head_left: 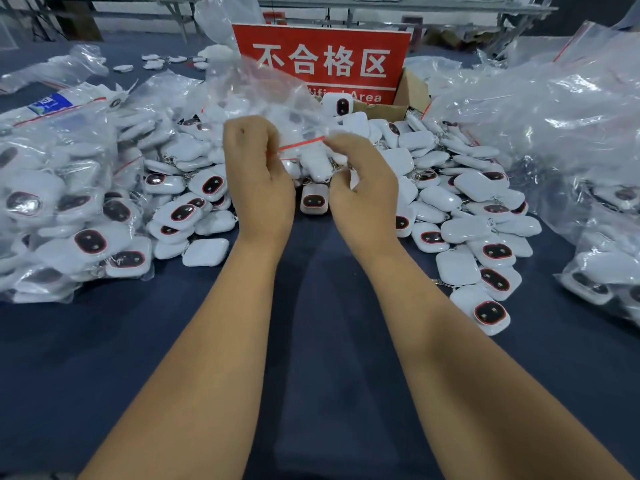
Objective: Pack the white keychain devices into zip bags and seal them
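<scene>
Two bare forearms reach over a dark blue surface (pixel 311 341) toward its middle. The left hand (pixel 258 178) and right hand (pixel 363 188), fingers curled, pinch the red zip line of a clear zip bag (pixel 277 98) held up between them. Whether it holds a device cannot be told. Beneath and beyond lies a heap of loose white keychain devices (pixel 460 209), flanked by filled bags (pixel 62 188) toward the left edge and more plastic bags (pixel 554 116) toward the right. A red sign (pixel 322 60) stands on a cardboard box (pixel 412 88) near the far edge.
</scene>
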A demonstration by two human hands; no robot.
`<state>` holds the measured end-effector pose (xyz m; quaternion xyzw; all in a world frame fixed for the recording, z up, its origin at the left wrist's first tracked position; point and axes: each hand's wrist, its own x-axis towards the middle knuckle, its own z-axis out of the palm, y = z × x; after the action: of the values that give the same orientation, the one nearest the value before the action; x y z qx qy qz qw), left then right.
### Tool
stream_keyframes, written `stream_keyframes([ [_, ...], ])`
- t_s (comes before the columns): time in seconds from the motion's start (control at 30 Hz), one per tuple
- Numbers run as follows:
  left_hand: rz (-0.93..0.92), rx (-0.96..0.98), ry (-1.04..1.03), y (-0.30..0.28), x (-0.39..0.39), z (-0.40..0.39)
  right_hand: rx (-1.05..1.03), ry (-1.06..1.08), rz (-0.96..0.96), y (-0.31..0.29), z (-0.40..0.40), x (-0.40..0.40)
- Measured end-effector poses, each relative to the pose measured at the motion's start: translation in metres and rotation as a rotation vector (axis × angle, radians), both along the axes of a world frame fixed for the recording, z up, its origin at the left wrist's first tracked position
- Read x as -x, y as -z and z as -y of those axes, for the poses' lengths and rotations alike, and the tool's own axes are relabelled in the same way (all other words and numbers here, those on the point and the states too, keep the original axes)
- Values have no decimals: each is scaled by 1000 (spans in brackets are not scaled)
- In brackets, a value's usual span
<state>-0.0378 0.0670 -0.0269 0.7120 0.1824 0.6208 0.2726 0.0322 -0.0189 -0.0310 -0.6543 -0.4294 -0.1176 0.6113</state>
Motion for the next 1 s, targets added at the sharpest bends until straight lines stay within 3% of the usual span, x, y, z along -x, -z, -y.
stream_keyframes([
  [0.03,41,-21,26,0,0,-2,-88,38,16,-3,-1,4],
  [0.13,200,185,-9,-5,2,-8,-159,244,139,-5,0,9],
  [0.23,169,345,-112,0,12,-21,113,210,64,-4,5,4],
  [0.3,47,286,-162,2,15,-25,535,209,104,3,4,-3],
  [0.37,-110,166,-171,2,11,-19,766,255,239,10,0,-4],
  [0.47,-296,15,-102,7,0,-6,831,323,373,14,-7,0],
  [0.57,-501,117,85,14,-9,-6,874,344,496,16,-6,0],
  [0.63,-586,259,182,18,-10,-9,852,312,472,15,-5,-1],
  [0.73,-513,365,197,19,-8,-12,778,249,365,14,-7,-3],
  [0.87,-512,277,110,21,-9,-13,517,58,-43,13,-5,-8],
  [1.0,-652,109,8,25,-15,-11,150,-91,-360,6,-4,-7],
])
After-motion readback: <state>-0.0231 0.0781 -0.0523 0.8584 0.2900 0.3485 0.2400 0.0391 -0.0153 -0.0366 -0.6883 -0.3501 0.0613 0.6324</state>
